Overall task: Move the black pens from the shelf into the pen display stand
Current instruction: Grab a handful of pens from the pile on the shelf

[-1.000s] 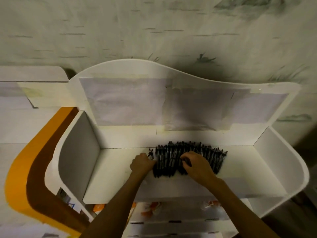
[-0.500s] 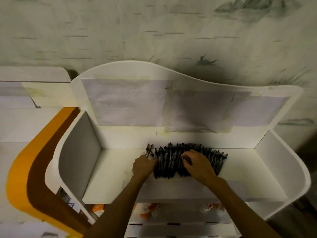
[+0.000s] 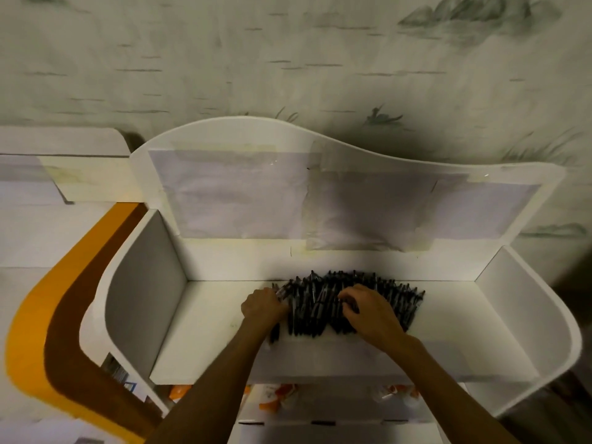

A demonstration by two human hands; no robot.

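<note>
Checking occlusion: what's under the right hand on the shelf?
The right hand lies on the row of black pens on the white shelf. Pens directly beneath its palm are hidden; whether its fingers pinch one cannot be told.

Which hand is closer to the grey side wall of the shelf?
Left. The left hand is beside the pens, nearer the grey side wall; the right hand is farther away, over the pens.

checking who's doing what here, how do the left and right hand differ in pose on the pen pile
The left hand is a closed fist at the left edge of the black pens, its grip around a few; the right hand lies on top of the pile's middle, fingers curled down into it. Both work on the white shelf.
</note>
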